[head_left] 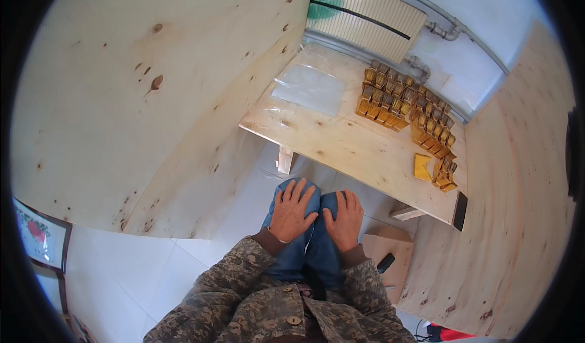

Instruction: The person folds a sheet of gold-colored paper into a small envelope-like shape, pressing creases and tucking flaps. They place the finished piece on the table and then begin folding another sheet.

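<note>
My left hand point(292, 213) lies flat on my left knee, fingers stretched forward, holding nothing. On the other knee rests my right hand point(344, 221), also flat and empty, with its thumb apart. Both hands touch only the blue jeans point(294, 254). Ahead of them stands a low plywood table point(341, 151). Rows of small yellow-brown bundles point(385, 102) fill its back right part, and a shorter group point(445, 175) sits nearer. Beside that group is a flat yellow piece point(421, 167). Clear plastic sheets or bags point(311, 90) lie at the back left.
Plywood panels rise at the left point(134, 99) and right point(518, 190). Behind the table are a radiator point(372, 20) and pipes point(448, 32). A black flat object point(460, 211) is at the table's right corner. Right of my legs stands a cardboard box point(397, 251) with a small black object point(386, 262).
</note>
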Motion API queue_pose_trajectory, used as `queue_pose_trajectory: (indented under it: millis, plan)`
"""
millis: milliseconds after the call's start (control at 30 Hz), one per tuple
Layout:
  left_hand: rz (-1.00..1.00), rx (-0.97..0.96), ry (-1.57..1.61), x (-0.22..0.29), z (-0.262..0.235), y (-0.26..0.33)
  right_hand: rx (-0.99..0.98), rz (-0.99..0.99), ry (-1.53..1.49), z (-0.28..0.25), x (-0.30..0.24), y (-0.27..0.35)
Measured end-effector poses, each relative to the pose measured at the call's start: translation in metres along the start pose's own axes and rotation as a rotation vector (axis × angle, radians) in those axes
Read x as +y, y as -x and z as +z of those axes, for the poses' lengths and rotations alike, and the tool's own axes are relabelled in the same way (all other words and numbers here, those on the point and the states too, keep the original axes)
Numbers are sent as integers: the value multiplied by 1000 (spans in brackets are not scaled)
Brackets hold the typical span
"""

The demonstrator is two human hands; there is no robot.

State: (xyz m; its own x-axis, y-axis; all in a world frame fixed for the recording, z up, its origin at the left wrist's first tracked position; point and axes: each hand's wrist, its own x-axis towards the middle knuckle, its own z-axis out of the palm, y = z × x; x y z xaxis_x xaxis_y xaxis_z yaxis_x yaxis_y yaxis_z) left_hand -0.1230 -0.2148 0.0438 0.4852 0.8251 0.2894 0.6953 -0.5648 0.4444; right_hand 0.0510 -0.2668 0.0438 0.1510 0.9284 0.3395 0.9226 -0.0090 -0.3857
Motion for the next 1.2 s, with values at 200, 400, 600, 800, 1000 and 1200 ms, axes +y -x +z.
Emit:
queue_pose_trajectory:
  millis: [200,400,600,800,1000,1200]
  plan:
    - [3,76,73,2,1,-18,1,37,-10,-5,7,-4]
    - [52,109,284,-36,15,-98,-32,53,-25,-3,10,-11]
    - [161,208,304,-83,42,-231,-54,74,-63,-8,13,-18]
    - [197,122,33,-127,84,-308,-82,112,-102,-8,21,-26]
    - [190,-33,-65,-155,96,-341,-153,120,-126,-12,23,-33]
    - [207,-144,3,-168,92,-354,-182,129,-147,-13,24,-36]
